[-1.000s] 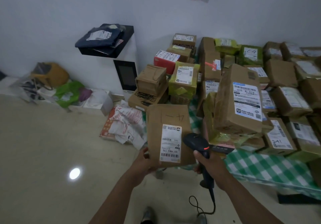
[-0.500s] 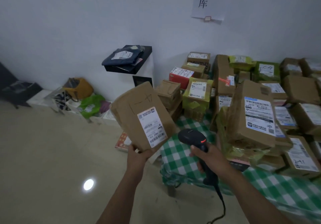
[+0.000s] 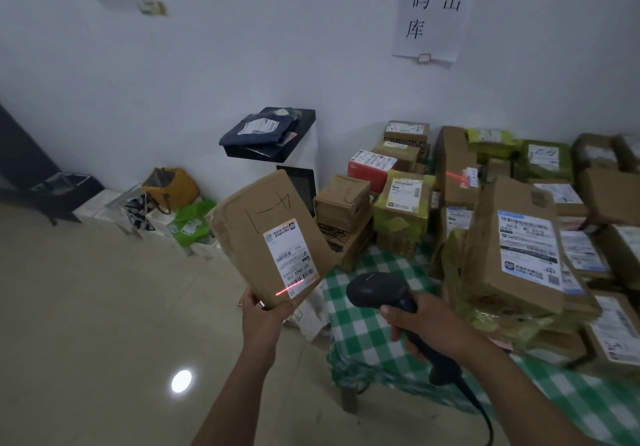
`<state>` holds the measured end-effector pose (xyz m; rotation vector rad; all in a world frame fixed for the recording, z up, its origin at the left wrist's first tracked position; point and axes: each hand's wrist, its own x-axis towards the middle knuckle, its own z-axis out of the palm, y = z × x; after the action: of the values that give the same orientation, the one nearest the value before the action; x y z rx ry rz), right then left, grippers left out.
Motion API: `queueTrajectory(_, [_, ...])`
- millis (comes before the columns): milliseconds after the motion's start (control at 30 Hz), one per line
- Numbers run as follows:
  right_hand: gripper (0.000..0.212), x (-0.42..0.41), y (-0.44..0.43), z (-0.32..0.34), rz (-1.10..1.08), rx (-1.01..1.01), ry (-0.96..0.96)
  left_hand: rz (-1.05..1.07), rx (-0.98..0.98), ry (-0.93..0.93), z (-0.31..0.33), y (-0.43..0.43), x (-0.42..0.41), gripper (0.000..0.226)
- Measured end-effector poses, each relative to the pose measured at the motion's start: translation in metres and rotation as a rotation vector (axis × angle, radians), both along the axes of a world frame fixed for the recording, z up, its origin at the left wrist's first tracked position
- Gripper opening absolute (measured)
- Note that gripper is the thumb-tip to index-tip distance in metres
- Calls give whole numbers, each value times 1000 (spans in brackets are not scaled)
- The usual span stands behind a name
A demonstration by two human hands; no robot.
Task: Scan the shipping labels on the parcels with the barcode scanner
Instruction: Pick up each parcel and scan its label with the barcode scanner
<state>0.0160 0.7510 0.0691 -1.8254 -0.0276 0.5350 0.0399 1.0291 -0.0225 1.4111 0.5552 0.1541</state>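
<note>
The left hand [image 3: 265, 317] pinches the tilted parcel [image 3: 249, 231] by its lower corner, aloft beside the bench [image 3: 363, 341]. The right hand [image 3: 429, 324] has its fingers [image 3: 398, 334] wrapped round the scanner [image 3: 377, 291]. The red line [image 3: 289, 288] clips only the lower edge of the label [image 3: 292, 255], so a failed read is likely. The corner grip may slip.

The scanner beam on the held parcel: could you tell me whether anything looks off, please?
Yes. The red line from the scanner crosses only the lower corner of the label on the tilted parcel in the left hand, partly on bare cardboard; a second red streak lands on the far pile.
</note>
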Motion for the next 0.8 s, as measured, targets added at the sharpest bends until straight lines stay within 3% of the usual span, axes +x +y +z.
queueTrajectory(467, [20,-4,-1,6,-3,-11,-35,-77,-6,11,6,-5,-6,77])
queueTrajectory(567, [26,-6,-6,6,-113,38,-90,-152,-44,24,8,-7,-7,67])
queueTrajectory(667, [44,-6,-15,10,-254,54,-180,-278,-71,53,7,-13,-9,54])
queueTrajectory(800, [52,-7,-32,9,-400,116,-242,-449,32,146,-2,-32,-12,63])
